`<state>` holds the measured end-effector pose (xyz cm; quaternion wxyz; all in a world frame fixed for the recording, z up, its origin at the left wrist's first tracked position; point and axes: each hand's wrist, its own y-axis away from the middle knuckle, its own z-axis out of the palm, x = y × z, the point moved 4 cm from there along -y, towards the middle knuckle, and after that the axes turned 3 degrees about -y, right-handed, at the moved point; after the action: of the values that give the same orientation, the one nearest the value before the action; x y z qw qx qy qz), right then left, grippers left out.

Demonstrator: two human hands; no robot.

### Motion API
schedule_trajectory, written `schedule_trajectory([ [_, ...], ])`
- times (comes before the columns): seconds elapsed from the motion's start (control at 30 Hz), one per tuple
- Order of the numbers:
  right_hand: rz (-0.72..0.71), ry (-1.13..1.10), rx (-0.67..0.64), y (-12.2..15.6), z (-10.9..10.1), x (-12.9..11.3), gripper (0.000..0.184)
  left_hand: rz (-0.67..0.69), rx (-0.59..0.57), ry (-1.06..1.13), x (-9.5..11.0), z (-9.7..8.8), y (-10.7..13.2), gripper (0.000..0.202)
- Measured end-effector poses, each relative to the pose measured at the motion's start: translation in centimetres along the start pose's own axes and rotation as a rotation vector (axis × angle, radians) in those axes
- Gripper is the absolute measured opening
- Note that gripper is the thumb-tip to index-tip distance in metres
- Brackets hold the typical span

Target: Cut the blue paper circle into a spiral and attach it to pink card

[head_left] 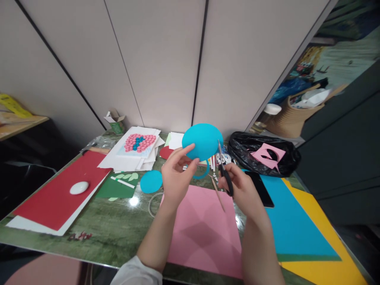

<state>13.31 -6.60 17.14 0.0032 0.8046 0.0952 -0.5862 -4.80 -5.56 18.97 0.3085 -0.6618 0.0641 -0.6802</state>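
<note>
A round piece of blue paper [203,138] is held up over the table, pinched at its lower edge by my left hand [178,172]. My right hand [239,186] grips black-handled scissors [225,174], whose blades reach the paper's right edge. Whether the blades are fully closed is too small to tell. A narrow blue paper strip [204,170] curves down beneath the round piece. Below both hands lies a pink sheet [204,233], with a pencil [218,194] across its upper right part. A second blue paper circle [151,181] rests left of my left hand.
On the left are red paper [59,194] with a white oval object [79,188], green paper [118,189] and white sheets with a pink-and-blue craft [139,143]. On the right are a black bag [243,148] holding pink scraps, a dark tablet [261,190], and blue [293,221] and yellow sheets.
</note>
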Motion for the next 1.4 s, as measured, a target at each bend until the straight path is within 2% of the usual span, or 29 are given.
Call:
schedule_trajectory([
  [0.33, -0.041, 0.001, 0.046, -0.21, -0.20, -0.28, 0.014, -0.027, -0.104, -0.010, -0.05, 0.53, 0.12, 0.034],
  [0.63, -0.027, 0.017, 0.067, -0.19, -0.08, -0.20, 0.013, -0.047, -0.104, 0.014, -0.12, 0.37, 0.17, 0.033],
  [0.97, -0.046, 0.051, 0.060, -0.14, -0.05, -0.20, 0.013, -0.053, -0.092, -0.018, 0.06, 0.27, 0.24, 0.018],
  [1.4, -0.048, 0.073, 0.053, -0.01, -0.07, -0.59, 0.007, -0.033, -0.063, 0.027, -0.08, 0.21, 0.27, 0.023],
])
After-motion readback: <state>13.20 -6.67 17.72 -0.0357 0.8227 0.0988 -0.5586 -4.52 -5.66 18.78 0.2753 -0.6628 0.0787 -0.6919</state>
